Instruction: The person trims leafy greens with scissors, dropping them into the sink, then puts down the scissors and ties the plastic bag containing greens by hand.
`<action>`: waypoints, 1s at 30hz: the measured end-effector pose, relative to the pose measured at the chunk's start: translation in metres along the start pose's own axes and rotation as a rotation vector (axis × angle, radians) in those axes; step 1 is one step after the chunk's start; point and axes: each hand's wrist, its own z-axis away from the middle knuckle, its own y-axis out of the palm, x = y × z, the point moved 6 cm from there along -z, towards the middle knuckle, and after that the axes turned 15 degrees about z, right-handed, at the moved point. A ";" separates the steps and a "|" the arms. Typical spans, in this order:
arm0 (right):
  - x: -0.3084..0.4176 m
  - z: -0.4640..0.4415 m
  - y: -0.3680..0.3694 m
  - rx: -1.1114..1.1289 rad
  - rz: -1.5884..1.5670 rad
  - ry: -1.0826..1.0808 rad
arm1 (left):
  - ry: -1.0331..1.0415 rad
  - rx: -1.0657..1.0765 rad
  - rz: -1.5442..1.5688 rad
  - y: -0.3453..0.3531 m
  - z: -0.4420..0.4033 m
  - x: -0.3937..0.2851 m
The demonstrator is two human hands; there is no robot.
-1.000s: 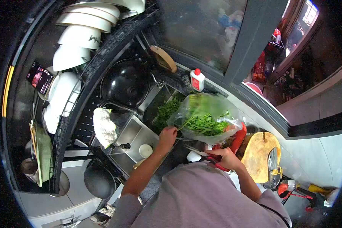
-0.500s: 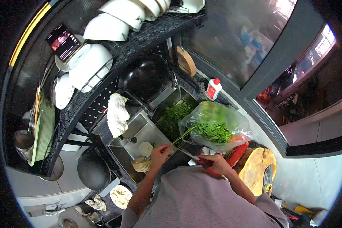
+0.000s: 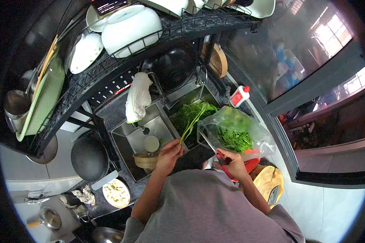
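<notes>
Left hand (image 3: 169, 157): fingers grasping the lower ends of long green stems (image 3: 189, 128); their tops extend over a sink basin (image 3: 207, 95) containing loose greens (image 3: 181, 118). Right hand (image 3: 233, 163): fingers wrapped around the red handles of scissors (image 3: 222, 159). Blades lie beside a clear plastic bag (image 3: 263, 135) of leafy greens; contact cannot be determined. Beige basket (image 3: 145, 161) sits in the adjoining basin, near the left hand. A red-capped white bottle (image 3: 239, 96) stands beyond the bag.
</notes>
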 end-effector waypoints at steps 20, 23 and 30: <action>0.066 -0.015 -0.025 -0.286 0.294 -0.066 | 0.582 0.006 -0.720 0.040 0.021 -0.030; 0.061 -0.014 -0.025 -0.316 0.317 -0.088 | 0.580 -0.010 -0.750 0.043 0.021 -0.032; 0.052 -0.018 -0.022 -0.288 0.309 -0.059 | 0.601 0.011 -0.803 0.041 0.020 -0.033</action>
